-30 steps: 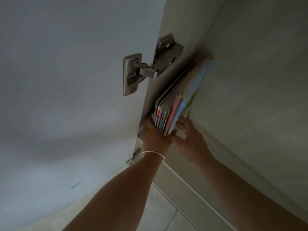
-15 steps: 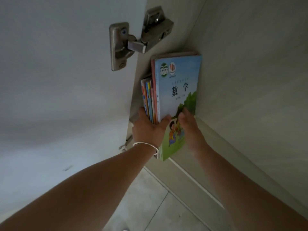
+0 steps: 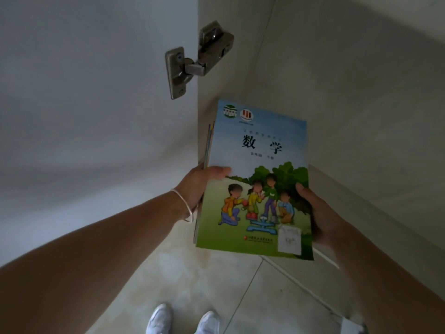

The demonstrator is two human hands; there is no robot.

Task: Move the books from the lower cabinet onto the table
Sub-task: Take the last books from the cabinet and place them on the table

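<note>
Books point(image 3: 257, 179) now lie cover-up outside the cabinet point(image 3: 361, 92), long axis pointing away, held in a grip at both long edges by left hand point(image 3: 202, 184) and right hand point(image 3: 317, 213); no table visible.

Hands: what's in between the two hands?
In the head view, the stack of books, maths textbook on top, lies between the left hand and the right hand; both hold its edges.

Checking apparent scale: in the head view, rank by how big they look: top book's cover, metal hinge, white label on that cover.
1. top book's cover
2. metal hinge
3. white label
The hinge sits farther away, so its true size is unsure.
</note>
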